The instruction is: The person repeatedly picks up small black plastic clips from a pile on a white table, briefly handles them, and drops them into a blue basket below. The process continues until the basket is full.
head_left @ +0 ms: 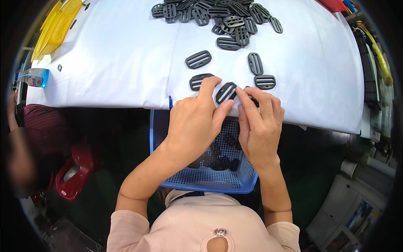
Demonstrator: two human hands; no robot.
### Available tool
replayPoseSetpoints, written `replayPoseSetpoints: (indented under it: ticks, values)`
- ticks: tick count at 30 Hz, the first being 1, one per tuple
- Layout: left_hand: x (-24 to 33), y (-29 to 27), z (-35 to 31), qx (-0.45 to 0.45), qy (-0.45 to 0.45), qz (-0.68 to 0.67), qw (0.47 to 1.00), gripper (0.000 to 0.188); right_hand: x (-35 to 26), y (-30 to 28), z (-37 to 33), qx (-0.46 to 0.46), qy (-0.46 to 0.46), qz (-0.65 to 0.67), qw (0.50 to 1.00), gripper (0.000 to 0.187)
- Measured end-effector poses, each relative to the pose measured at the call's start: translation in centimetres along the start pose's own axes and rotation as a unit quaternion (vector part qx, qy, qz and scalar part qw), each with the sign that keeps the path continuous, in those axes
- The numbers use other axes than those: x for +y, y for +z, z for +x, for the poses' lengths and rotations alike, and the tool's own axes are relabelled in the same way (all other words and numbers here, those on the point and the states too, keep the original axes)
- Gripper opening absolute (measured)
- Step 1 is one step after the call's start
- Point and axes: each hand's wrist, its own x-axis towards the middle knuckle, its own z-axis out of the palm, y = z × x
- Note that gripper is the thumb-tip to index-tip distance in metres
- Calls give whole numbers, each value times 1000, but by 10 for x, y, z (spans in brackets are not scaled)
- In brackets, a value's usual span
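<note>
Several black plastic slide buckles lie on the white-covered table. At the table's near edge, one tilted slide buckle (pixel 226 93) sits between my two hands. The thumb of my left hand (pixel 189 119) touches its lower end, while the index finger reaches over the right end of another slide buckle (pixel 196 82); this hand's thumb and index finger are spread apart. My right hand (pixel 262 126) has its index fingertip at the middle buckle's upper right. Under its curled fingers a further black slide buckle (pixel 254 101) shows in part, mostly hidden.
Loose buckles (pixel 198 59) lie just beyond my hands, with a heap of them (pixel 228 21) farther back. Below the table edge, a blue plastic basket (pixel 201 181) holds several dark pieces. A yellow basket (pixel 63 27) stands far left; a red stool (pixel 75 172) and another person (pixel 21 155) are lower left.
</note>
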Motion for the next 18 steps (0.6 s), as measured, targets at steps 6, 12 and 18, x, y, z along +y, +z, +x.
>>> replayPoseSetpoints:
  ticks: [6,12,18]
  values:
    - [-18,-26,21,-19,208,71,975,43,18,-5,11,-11,-25,-36,999,38]
    - [-32,-21,45,-103,262,86,956,47,2,-7,-1,-27,11,-54,998,43]
    - [-19,-2,24,-12,225,80,971,45,-9,-2,-12,-32,0,-104,994,41]
